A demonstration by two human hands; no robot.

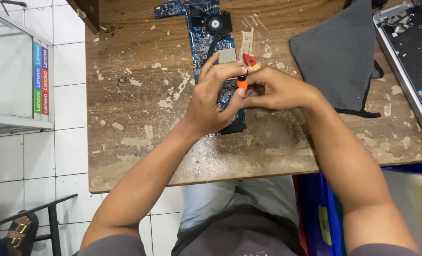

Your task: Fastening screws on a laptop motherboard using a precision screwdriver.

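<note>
A blue laptop circuit board [200, 35] with a black fan [215, 22] lies on the worn wooden table [140, 118]. My left hand [211, 97] rests over the board's lower part, its fingers pinching the orange handle of a small screwdriver [242, 83] held upright over the board. My right hand [272, 87] meets it from the right and grips the same handle. A second red and yellow tool tip [250, 60] shows just behind the fingers. The screwdriver's tip is hidden by my hands.
A dark grey cloth [341, 52] lies to the right of the board. An opened silver laptop case [410, 52] sits at the table's right edge. A glass cabinet [12, 71] stands left on the white tiled floor. A blue crate [320, 213] is under the table.
</note>
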